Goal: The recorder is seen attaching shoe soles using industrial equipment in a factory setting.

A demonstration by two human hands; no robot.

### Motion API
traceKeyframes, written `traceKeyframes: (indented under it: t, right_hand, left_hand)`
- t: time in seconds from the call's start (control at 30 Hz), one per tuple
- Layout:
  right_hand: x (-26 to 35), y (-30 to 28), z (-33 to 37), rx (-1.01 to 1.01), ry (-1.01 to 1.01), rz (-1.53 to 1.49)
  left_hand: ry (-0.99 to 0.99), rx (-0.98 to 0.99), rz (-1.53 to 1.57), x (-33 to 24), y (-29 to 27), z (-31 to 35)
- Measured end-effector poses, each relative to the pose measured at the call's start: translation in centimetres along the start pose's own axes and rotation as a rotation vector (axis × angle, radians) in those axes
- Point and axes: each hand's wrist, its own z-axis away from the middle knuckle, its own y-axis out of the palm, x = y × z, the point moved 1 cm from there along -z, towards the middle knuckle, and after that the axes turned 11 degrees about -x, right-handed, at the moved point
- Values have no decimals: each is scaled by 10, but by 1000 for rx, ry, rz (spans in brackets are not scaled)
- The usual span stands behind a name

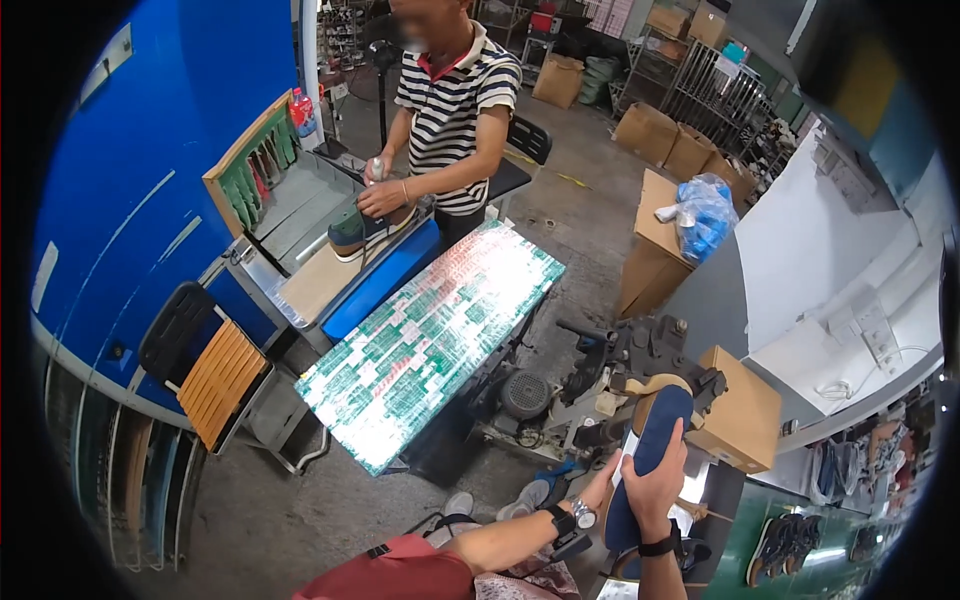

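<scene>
In front of me at the lower right I hold a shoe (658, 432) with its dark blue sole facing up and a white edge along its left side. My right hand (662, 480) wraps round the middle of the sole from the right, thumb on the near side. My left hand (600, 488) grips the shoe from the left, its fingers partly hidden. The far end of the shoe reaches a dark metal machine (690, 345), close to a tan rounded part (655, 384); whether they touch I cannot tell.
Across a patterned table (430, 340), a co-worker (455, 120) handles a green and brown shoe (352, 232). A cardboard box (740, 410) stands right of the machine. A motor (525, 393) sits below it. Several dark shoes (785, 545) lie on a green surface at lower right.
</scene>
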Motion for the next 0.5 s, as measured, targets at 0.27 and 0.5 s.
traceKeyframes:
  t: [0.27, 0.5]
  right_hand:
    - [16, -13, 7, -67, 44, -58]
    - [-9, -50, 53, 37, 171, -536]
  left_hand:
    - [101, -10, 125, 15, -4, -9]
    - [311, -9, -40, 36, -41, 30]
